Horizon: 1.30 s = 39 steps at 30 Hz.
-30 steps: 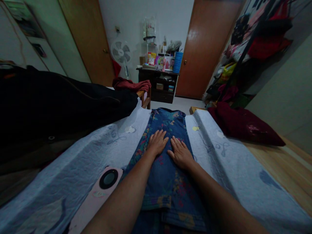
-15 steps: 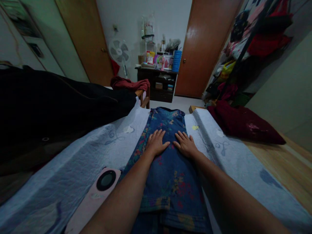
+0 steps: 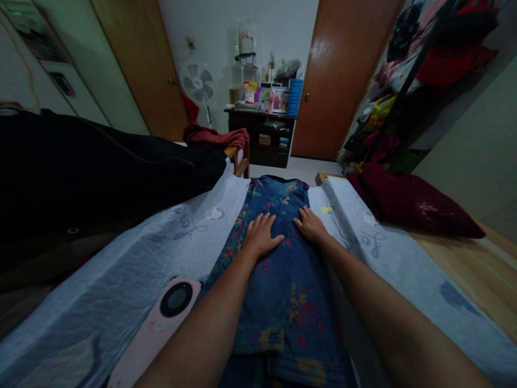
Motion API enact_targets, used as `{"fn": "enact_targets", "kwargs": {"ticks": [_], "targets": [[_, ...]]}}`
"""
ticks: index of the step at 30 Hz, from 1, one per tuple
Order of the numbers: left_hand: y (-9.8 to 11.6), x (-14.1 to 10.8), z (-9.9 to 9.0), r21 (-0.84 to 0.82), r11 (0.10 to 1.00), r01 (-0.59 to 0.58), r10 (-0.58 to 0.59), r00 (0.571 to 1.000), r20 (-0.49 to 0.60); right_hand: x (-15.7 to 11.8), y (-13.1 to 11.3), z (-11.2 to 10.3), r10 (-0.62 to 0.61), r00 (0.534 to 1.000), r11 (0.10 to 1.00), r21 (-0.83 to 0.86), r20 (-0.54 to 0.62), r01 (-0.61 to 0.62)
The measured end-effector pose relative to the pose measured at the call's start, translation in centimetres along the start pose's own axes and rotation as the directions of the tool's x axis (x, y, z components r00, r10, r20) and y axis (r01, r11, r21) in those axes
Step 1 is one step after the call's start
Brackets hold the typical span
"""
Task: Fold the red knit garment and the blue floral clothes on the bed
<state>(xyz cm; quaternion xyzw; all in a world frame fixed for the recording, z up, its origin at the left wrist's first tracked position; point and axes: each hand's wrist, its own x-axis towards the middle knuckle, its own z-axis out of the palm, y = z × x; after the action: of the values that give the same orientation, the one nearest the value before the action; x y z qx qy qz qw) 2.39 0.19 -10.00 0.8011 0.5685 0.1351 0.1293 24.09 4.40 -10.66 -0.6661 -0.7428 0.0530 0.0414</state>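
Blue floral denim trousers lie folded lengthwise in front of me, with hems toward me and the waist at the far end. My left hand rests flat on the middle of the denim, thumb stretched to the right. On the right edge of the trousers lies my right hand, palm down with its fingers pointing away and somewhat spread. Neither hand grips anything. Under the trousers is a pale blue patterned sheet. A pink phone with a round dark camera ring lies left of my left forearm, partly hidden by it.
Dark cloth is heaped at the left. A maroon cushion sits at the right by a wooden surface. Beyond the sheet stand a chair with a red cloth, a fan and a dark cabinet.
My right hand has slid slightly right and away from me, to the edge of the trousers. My left hand stays nearly where it was. The view has shifted slightly.
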Motion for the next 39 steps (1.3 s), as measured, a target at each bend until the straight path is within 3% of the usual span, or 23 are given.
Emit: {"fn": "enact_targets", "kwargs": {"ticks": [6,14,22,39], "targets": [[0.0,0.1,0.1,0.005,1.000,0.001,-0.001,1.000,-0.010,2.3,-0.2,0.1,0.110,0.994,0.994,0.014,-0.010,-0.110],[-0.1,0.1,0.1,0.012,1.000,-0.005,0.005,1.000,0.001,2.0,-0.1,0.5,0.101,0.993,0.995,0.001,-0.066,-0.101],[0.1,0.1,0.0,0.003,1.000,0.004,-0.004,1.000,-0.013,-1.4,-1.0,0.8,0.032,0.994,0.999,-0.024,-0.106,-0.035],[0.0,0.2,0.0,-0.018,1.000,-0.008,0.007,1.000,-0.030,-10.4,-3.9,0.1,0.084,0.996,0.996,-0.003,-0.015,-0.084]]}}
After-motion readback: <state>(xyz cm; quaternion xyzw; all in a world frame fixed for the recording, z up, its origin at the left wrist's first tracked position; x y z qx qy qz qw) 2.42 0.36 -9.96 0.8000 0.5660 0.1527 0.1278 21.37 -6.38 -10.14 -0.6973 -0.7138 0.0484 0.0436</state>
